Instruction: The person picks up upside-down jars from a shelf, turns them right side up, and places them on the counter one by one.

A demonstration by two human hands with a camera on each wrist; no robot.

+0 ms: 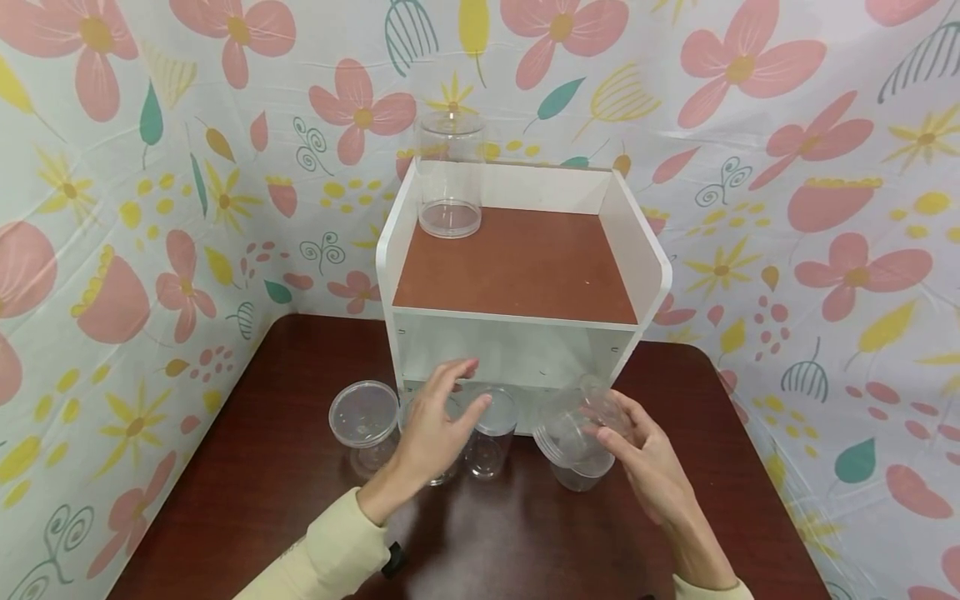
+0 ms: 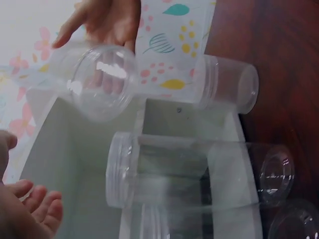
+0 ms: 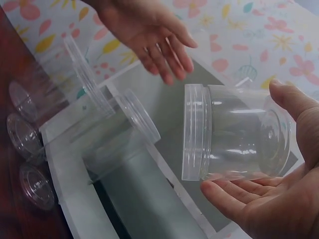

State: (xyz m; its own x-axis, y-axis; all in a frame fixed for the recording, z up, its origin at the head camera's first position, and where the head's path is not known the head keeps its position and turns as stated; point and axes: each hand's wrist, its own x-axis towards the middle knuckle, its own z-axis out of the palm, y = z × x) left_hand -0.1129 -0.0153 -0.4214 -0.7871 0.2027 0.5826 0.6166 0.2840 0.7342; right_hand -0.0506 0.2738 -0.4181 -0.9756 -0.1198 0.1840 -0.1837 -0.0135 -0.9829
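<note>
My right hand (image 1: 652,462) grips a clear plastic jar (image 3: 239,134) with a screw lid, thumb on one side and fingers on the other. The jar is raised and tilted, overlapping another clear jar (image 2: 232,84) that stands on the table below it. My left hand (image 1: 435,421) hovers over the jars at the left with its fingers spread, holding nothing. A wide-lidded jar (image 1: 363,417) stands to the left of that hand and a slimmer jar (image 1: 491,437) to its right. Between them, a further jar is mostly hidden behind the left hand.
Behind the jars stands a white shelf unit (image 1: 652,262) with a brown top board (image 1: 525,258). One tall clear jar (image 1: 450,187) sits at the back left of that board. The dark wooden table (image 1: 300,375) meets a flower-patterned cloth (image 1: 750,167) at the back and sides.
</note>
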